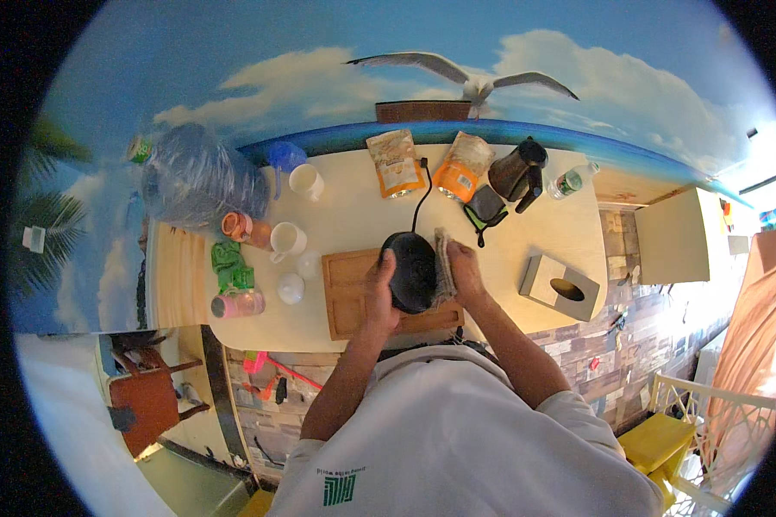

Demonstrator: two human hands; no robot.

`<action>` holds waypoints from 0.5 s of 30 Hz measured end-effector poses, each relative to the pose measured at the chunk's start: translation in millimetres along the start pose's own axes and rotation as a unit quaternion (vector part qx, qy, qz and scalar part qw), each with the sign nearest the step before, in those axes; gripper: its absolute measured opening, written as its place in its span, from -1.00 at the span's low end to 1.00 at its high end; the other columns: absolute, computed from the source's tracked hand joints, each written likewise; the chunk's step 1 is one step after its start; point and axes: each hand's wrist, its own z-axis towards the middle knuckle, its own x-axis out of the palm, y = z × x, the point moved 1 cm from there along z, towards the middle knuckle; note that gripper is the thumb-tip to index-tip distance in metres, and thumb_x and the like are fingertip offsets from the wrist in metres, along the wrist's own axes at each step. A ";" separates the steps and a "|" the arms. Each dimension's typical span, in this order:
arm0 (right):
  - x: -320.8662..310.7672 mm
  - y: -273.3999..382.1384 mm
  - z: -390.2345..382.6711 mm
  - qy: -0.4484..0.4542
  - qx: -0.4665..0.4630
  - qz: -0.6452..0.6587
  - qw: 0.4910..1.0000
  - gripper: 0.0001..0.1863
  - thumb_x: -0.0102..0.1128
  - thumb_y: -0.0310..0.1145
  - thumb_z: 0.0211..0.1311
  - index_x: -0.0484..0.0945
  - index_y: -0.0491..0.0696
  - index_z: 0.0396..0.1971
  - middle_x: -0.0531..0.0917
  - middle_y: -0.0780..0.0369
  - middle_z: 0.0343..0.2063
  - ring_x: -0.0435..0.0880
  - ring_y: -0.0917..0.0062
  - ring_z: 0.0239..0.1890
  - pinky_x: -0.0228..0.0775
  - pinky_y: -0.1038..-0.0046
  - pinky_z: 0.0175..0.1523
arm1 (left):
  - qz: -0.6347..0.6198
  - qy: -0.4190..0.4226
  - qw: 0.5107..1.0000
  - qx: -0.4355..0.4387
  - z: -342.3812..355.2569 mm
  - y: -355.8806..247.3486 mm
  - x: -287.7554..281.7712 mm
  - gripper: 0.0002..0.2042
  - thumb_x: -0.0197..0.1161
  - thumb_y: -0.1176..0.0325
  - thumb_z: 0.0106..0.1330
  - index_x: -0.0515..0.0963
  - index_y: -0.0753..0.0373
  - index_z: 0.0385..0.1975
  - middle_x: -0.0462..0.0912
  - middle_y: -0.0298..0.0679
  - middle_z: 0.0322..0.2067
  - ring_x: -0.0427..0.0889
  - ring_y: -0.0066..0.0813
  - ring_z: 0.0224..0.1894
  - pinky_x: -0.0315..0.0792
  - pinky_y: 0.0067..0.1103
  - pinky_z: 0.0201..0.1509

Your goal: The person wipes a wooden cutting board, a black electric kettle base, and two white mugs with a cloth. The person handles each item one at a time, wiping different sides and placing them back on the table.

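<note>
From the head camera I look down at a pale counter (353, 194) that stands before a wall painted with sea, sky and a gull. My left hand (379, 293) grips the left side of a black round appliance (410, 270), fingers wrapped on its edge. My right hand (464, 269) presses a greyish cloth (444, 258) against the right side of the same appliance, and the hand is closed on the cloth. The appliance sits tilted over a wooden cutting board (347, 293), which lies near the front edge of the counter, just before me. A black cord (421, 194) runs from the top of the appliance toward the back of the counter.

At the back stand two orange pouches (394, 160), and right of them a dark coffee pot (517, 168). A small plastic bottle (571, 180) lies beside the pot. On the right, well apart from my hands, is a grey tissue box (560, 286). On the left I see two white cups (286, 239), a large clear water jug (194, 177), and some green thing (230, 265), maybe a toy or a clip, too small to tell.
</note>
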 end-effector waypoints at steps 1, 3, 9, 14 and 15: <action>-5.3 19.7 -6.5 -0.027 -0.031 -0.059 0.997 -0.55 -0.02 -0.13 0.54 0.60 -0.23 -0.37 0.63 0.23 -0.49 0.58 0.58 -0.41 0.47 0.41 -0.27 | -0.036 0.047 0.997 -0.048 -5.3 -13.4 -2.7 -0.36 0.14 -0.19 0.44 0.43 0.26 0.26 0.63 -0.11 0.09 0.65 -0.22 0.10 0.52 -0.25 0.25; -1.3 64.6 -19.2 -0.088 -0.114 -0.185 0.972 -0.63 0.06 -0.22 0.47 0.61 -0.22 -0.40 0.63 0.15 -0.49 0.63 0.44 -0.41 0.51 0.36 -0.26 | -0.078 0.037 0.995 -0.053 -14.8 -18.5 3.3 -0.44 0.09 -0.11 0.49 0.45 0.24 0.25 0.64 -0.12 0.11 0.66 -0.18 0.11 0.53 -0.20 0.25; 59.4 65.8 -49.1 0.024 -0.466 -0.489 0.737 -0.57 0.19 -0.29 0.17 0.55 -0.24 -0.02 0.56 -0.04 0.14 0.51 0.02 0.22 0.27 0.00 0.34 | -0.209 0.083 0.969 -0.098 -15.9 -11.7 18.8 -0.40 0.01 -0.18 0.50 0.36 0.14 0.34 0.48 -0.24 0.29 0.44 -0.26 0.33 0.35 -0.25 0.41; 71.3 59.1 -72.6 0.070 -0.484 -0.486 0.724 -0.35 0.24 -0.28 0.11 0.43 -0.25 0.21 0.37 -0.07 0.37 0.29 0.01 0.45 0.06 -0.03 0.51 | -0.158 -0.009 0.987 0.002 -44.5 -40.3 52.4 -0.35 0.04 -0.14 0.51 0.21 0.13 0.44 0.50 -0.14 0.19 0.45 -0.20 0.29 0.31 -0.18 0.42; 68.1 60.1 -79.8 0.100 -0.488 -0.475 0.725 -0.35 0.24 -0.29 0.12 0.42 -0.24 0.23 0.36 -0.07 0.37 0.28 0.01 0.45 0.07 -0.02 0.51 | -0.148 -0.023 0.989 0.006 -47.2 -45.4 55.6 -0.38 0.03 -0.12 0.52 0.23 0.17 0.39 0.49 -0.11 0.18 0.45 -0.19 0.28 0.31 -0.20 0.40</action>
